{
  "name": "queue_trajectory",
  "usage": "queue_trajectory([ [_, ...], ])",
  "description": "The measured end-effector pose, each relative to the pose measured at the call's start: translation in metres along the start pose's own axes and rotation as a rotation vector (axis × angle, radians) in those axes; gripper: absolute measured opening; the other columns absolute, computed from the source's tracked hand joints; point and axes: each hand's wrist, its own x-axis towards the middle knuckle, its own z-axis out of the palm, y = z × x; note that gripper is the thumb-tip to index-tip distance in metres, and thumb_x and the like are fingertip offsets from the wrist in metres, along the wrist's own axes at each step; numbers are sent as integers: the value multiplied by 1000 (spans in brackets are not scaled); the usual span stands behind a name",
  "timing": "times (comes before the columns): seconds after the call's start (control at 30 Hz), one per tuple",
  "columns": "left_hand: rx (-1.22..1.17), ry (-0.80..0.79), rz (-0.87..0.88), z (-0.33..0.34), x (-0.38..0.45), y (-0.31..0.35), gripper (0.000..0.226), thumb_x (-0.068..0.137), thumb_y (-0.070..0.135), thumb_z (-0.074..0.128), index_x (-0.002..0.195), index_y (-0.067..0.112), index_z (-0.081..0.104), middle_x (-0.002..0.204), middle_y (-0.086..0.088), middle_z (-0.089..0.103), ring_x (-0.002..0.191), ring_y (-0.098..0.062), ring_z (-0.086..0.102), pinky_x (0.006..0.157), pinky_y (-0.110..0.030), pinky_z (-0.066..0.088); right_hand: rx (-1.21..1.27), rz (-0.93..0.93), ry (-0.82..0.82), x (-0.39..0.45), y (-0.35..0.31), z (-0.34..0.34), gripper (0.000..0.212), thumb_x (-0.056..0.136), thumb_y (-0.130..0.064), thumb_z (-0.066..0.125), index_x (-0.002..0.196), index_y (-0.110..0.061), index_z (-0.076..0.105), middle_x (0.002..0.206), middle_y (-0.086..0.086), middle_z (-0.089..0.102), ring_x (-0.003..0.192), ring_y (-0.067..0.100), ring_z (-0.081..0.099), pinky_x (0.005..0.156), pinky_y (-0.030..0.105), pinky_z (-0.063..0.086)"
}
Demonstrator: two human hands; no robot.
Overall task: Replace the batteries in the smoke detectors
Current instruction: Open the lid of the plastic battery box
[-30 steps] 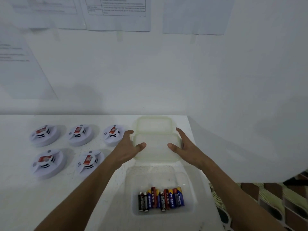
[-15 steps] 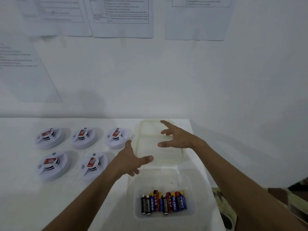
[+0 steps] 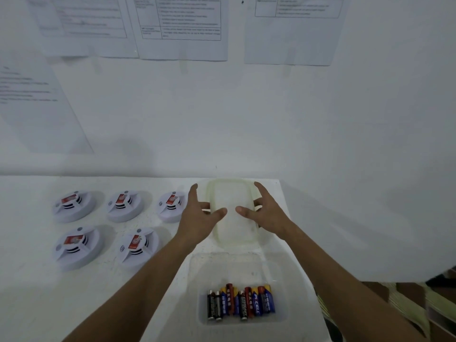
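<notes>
Several white smoke detectors (image 3: 124, 206) with red labels lie in two rows on the left of the white table (image 3: 37, 292). A clear open container (image 3: 280, 280) near the front edge holds several AA batteries (image 3: 240, 304). Beyond it is a translucent lid (image 3: 233, 230), its long side pointing away from me. My left hand (image 3: 197, 223) holds its left edge and my right hand (image 3: 267, 215) its right edge. Both thumbs lie on top and the other fingers reach around the rim, with the index fingers stretched along the sides.
The table ends just right of the container, where a white wall (image 3: 370, 193) slants close by. Printed sheets (image 3: 182, 25) hang on the back wall. Patterned floor and brown shelving (image 3: 419, 304) show at the lower right.
The hands had let go and spread apart half a second ago. Now both have closed in on the lid again, which lies turned lengthwise away from me.
</notes>
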Motion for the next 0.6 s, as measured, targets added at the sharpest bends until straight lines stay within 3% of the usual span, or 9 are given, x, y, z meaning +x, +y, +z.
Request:
queue_trajectory([
  [0.17,25,-51,-6,2,7,-7,96,83,27,75,153,30,8,101,8,54,91,-17,65,71,-30,56,37,15,-1,-8,1,8,97,85,-46,71,155,-35,5,134,5,48,111,21,59,93,40,55],
  [0.27,31,-99,-5,3,10,-8,92,87,24,69,152,32,4,104,4,51,93,-20,64,65,-27,54,15,1,-79,-9,1,14,91,93,-50,58,153,-42,-10,157,4,22,139,23,36,110,43,41],
  [0.37,31,-146,0,4,10,-9,85,94,23,60,152,35,0,109,4,51,98,-14,59,63,-17,48,-17,-19,-143,-12,2,19,81,98,-51,45,148,-47,-19,164,-2,1,150,19,10,118,42,25],
  [0.47,53,-198,22,5,11,-13,76,98,25,53,152,36,-1,129,0,45,111,-14,51,68,-11,45,-34,-51,-160,-12,4,22,76,99,-51,41,143,-51,-21,164,-7,-3,150,17,11,121,42,25],
  [0.53,54,-235,27,3,13,-18,75,98,29,52,151,39,0,139,4,42,111,-11,52,79,-19,49,-15,-55,-173,-12,3,22,76,100,-47,41,145,-48,-21,164,-9,-2,148,15,16,118,36,29],
  [0.6,50,-262,24,1,15,-21,73,97,32,52,150,42,2,141,6,42,111,-10,55,81,-27,53,7,-49,-192,-12,3,22,76,101,-43,41,148,-44,-20,163,-8,3,145,14,25,112,29,35],
])
